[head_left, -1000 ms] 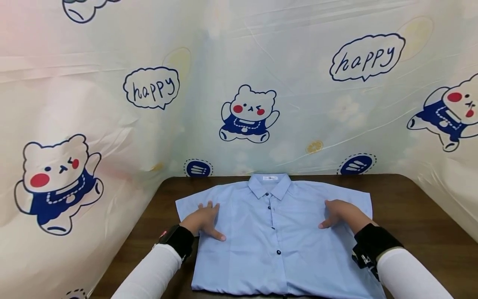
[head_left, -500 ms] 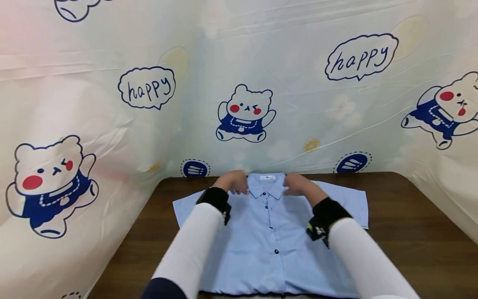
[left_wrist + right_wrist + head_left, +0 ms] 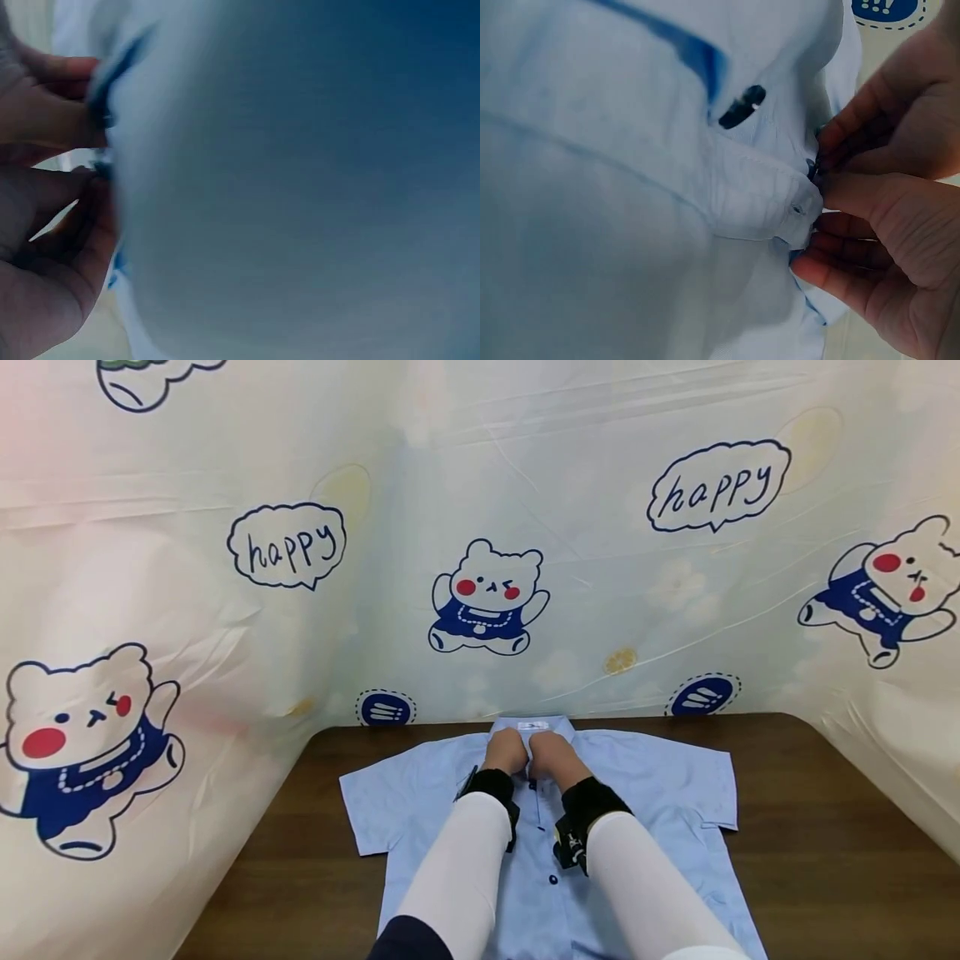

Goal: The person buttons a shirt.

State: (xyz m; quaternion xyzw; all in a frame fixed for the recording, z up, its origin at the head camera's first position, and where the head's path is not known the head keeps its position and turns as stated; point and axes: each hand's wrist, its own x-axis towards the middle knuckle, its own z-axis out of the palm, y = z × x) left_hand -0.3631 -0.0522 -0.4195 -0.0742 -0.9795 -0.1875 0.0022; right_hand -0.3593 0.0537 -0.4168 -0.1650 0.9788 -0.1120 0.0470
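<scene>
A light blue short-sleeved shirt [image 3: 420,785] lies face up, its collar [image 3: 561,727] toward the back. Close together at the neck, my left hand [image 3: 507,752] and right hand [image 3: 553,757] pinch the collar front. In the right wrist view, the right hand's [image 3: 907,240] thumb and fingers grip a band end with a buttonhole [image 3: 797,209]; the left hand [image 3: 900,112] holds the cloth beside it, at a small dark button [image 3: 812,169]. Another dark button [image 3: 742,109] shows lower on the placket. Blurred cloth fills most of the left wrist view, fingertips meeting at its edge.
The shirt rests on a dark brown wooden table [image 3: 810,827] with rounded far corners. Behind and at both sides hangs a pale printed curtain [image 3: 600,460] with bears and "happy" bubbles. Black camera straps [image 3: 597,802] circle both wrists over white sleeves [image 3: 457,860].
Both hands have left the shirt's left and right chest, moved up to the two sides of the collar, then come together at its front, where they pinch the cloth.
</scene>
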